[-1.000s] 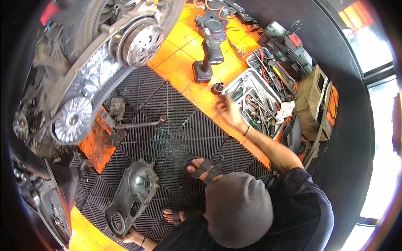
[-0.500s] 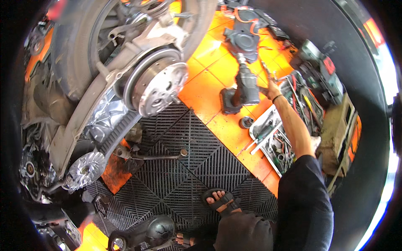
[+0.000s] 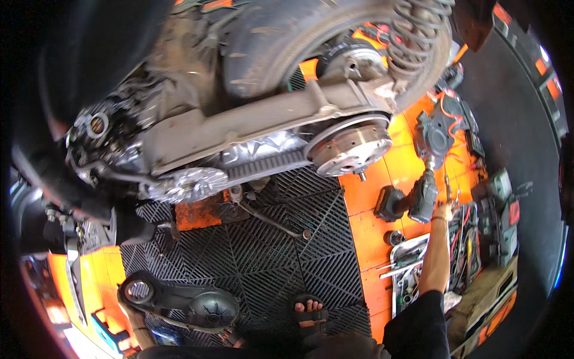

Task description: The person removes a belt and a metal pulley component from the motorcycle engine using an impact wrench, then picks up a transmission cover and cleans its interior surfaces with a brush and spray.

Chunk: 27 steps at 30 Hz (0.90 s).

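My right arm reaches out to the right, and my right hand [image 3: 442, 211] is closed at the near end of a slim metal hand tool [image 3: 448, 188] on the orange floor. Just left of that hand lies a black cordless impact wrench [image 3: 422, 194]. At lower left my left hand [image 3: 127, 308] grips the edge of a dark, elongated belt-drive cover [image 3: 173, 299]; its fingers are mostly hidden by the cover. Ahead is the scooter's exposed belt drive, with a finned pulley [image 3: 188, 183], a ribbed belt [image 3: 266, 167] and a round metal clutch drum [image 3: 353, 149].
A metal tray [image 3: 406, 251] of hand tools stands below my right forearm. Beyond it are a green-grey case [image 3: 499, 221] and a wooden block [image 3: 484, 311]. A long-handled tool [image 3: 272, 221] rests on the black floor mat [image 3: 257, 257]. The rear wheel [image 3: 257, 48] stands behind the drive.
My view has swung left, so the scooter and tools appear farther right. My left hand has come into view at the cover. My right hand stays beside the slim tool.
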{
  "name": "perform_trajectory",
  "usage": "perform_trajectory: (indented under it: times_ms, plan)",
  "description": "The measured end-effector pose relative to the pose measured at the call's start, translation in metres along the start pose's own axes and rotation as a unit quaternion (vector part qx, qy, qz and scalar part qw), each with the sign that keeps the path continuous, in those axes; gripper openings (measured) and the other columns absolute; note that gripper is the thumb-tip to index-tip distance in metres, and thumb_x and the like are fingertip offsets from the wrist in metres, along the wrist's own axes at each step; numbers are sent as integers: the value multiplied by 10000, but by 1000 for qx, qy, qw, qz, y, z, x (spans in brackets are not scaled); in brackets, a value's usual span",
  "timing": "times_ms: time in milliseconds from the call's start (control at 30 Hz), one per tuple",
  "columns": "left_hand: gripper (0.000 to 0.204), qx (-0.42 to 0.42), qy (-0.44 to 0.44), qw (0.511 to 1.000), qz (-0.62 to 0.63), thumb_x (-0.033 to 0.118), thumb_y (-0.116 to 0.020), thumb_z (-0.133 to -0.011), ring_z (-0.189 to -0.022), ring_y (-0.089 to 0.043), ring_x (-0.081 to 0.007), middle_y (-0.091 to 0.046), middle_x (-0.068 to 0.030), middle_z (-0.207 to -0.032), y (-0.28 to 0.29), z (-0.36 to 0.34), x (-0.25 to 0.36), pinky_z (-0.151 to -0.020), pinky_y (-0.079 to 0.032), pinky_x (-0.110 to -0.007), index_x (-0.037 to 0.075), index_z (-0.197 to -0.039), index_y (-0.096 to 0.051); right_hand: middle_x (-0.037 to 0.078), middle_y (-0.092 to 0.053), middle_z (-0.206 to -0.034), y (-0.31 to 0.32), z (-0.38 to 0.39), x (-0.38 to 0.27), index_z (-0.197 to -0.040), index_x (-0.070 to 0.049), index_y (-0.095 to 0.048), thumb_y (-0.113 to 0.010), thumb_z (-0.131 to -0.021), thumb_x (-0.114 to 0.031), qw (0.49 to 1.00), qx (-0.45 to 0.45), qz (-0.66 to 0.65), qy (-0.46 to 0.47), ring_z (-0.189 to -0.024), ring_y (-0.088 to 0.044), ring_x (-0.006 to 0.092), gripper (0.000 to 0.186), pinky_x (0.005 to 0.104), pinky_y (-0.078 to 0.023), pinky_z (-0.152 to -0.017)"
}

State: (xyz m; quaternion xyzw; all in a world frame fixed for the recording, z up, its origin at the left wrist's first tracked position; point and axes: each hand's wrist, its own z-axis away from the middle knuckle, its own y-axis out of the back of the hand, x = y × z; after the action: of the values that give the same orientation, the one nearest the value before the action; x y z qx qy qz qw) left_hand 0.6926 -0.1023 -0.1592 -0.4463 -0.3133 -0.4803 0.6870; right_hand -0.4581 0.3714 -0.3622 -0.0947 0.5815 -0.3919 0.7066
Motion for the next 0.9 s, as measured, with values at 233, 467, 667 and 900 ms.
perform_trajectory:
  times_ms: [233,467,667,900]
  plan:
    - [490,13,-33,999,21,463,-456,-1026,-1179,-619,-264,-662,-105,-1268,-21,-2,-7,-1046,-494,-451,96,-1314,-607,74,-591,-878,-83,162,-105,-1012,-47,-560,-648,-1007,-267,858,-131,314,385,-718,-543,177,237,372,-550,-684]
    - [431,88,-103,988,76,395,-454,-1046,-1073,-662,-224,-706,-97,-1156,-43,-10,-19,-1010,-509,-378,59,-1230,-653,224,-664,-1206,-247,404,-255,-1142,85,-579,-512,-1063,-301,679,-256,267,635,-1031,-682,304,399,349,-601,-785]
    - [444,234,-59,968,74,505,-601,-963,-517,-559,-225,-572,-93,-734,-68,-21,-22,-454,-530,-371,67,-1023,-632,243,-601,-1279,-290,612,-231,-1205,75,-560,-537,-1009,-275,517,-717,118,452,-1128,-633,388,402,391,-588,-828]
    - [436,279,-48,954,96,503,-606,-956,-497,-511,-183,-497,-57,-657,-123,-3,-4,-453,-493,-339,69,-924,-618,136,-710,-983,-177,804,-24,-1203,-72,-675,-707,-924,-266,110,-939,260,198,-826,-704,342,341,423,-564,-712]
